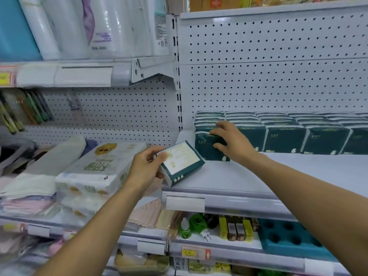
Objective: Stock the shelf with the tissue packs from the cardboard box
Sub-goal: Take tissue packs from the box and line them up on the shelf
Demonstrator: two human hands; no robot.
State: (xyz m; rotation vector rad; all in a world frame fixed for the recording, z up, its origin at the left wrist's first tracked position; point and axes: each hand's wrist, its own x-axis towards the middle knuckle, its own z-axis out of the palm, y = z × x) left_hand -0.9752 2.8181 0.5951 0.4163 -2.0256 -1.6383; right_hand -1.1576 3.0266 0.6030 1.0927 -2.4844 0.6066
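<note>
Tissue pack (182,163) in left-hand grip (146,166)

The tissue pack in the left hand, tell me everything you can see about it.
The tissue pack is a flat rectangular block in glossy dark green wrap, its broad face a pale cream panel with faint print; small white marks dot one narrow side. It is tilted, broad face up toward the camera. The left hand grips its left end, thumb on top. Its right part hangs over the front left corner of the white shelf; whether it touches is unclear.
</note>
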